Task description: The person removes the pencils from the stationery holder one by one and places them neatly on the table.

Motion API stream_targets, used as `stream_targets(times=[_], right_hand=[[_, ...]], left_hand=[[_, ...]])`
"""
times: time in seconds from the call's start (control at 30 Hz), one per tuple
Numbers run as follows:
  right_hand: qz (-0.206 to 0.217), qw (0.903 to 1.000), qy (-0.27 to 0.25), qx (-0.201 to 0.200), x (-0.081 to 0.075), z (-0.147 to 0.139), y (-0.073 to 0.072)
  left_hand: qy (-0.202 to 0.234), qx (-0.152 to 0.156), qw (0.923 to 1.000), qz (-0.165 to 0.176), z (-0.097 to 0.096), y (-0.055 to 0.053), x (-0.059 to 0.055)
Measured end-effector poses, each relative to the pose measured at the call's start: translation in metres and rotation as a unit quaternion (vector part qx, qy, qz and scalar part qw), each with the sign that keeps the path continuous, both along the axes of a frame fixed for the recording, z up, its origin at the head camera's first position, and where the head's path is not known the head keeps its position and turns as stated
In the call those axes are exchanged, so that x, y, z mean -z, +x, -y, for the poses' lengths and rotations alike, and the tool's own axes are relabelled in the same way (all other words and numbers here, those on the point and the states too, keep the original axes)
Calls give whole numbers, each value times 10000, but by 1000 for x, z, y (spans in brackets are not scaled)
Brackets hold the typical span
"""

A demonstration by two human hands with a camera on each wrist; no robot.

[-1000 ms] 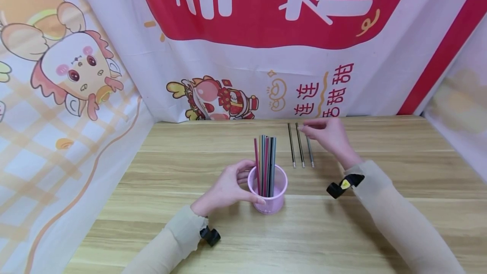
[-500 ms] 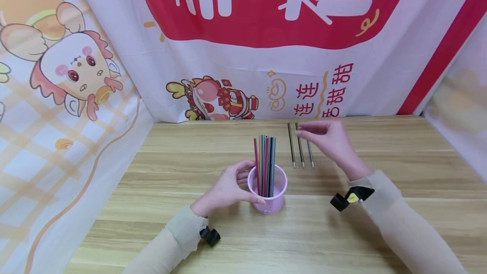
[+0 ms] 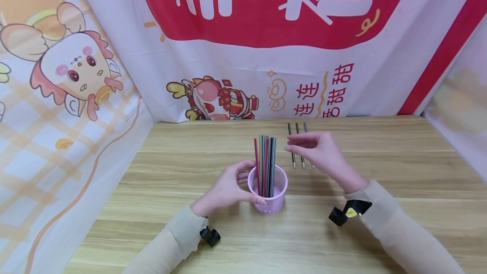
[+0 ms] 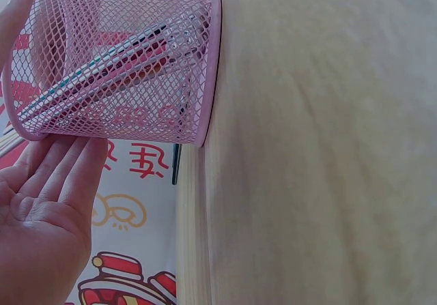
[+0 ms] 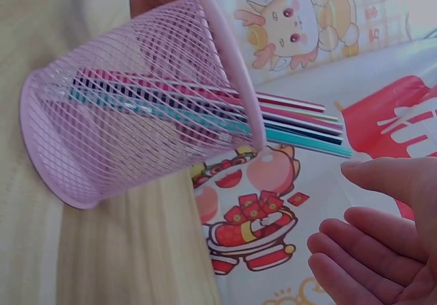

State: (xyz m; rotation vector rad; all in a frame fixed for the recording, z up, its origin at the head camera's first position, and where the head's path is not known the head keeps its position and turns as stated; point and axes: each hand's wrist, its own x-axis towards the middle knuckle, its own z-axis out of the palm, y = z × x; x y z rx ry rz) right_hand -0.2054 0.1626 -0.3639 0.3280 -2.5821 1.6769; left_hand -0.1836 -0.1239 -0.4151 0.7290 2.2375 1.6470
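At frame centre, my left hand (image 3: 224, 184) is gripping the pink cup (image 3: 271, 205), presumably steadying it; right of centre, my right hand (image 3: 326, 154) is hovering empty, thumb parted.

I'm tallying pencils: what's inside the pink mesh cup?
The mesh cup holds a bundle of pencils, including pink, black and teal ones. They overlap; any fully behind others can't be seen.

Pink diamond-mesh cup (image 3: 274, 206), tan wood-grained table (image 3: 296, 240)
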Motion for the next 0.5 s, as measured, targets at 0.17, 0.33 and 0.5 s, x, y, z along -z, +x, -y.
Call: stream_targets(times=[0.17, 0.33, 0.5], right_hand=[[-9, 9997, -101, -241, 6, 9, 6], [-128, 9986, -165, -480, 13, 16, 12], [-124, 9982, -80, -582, 19, 20, 17]], left_hand=[[29, 22, 10000, 17, 0, 0, 0], [63, 70, 10000, -10, 1, 0, 0], [78, 96, 9999, -42, 0, 0, 0]])
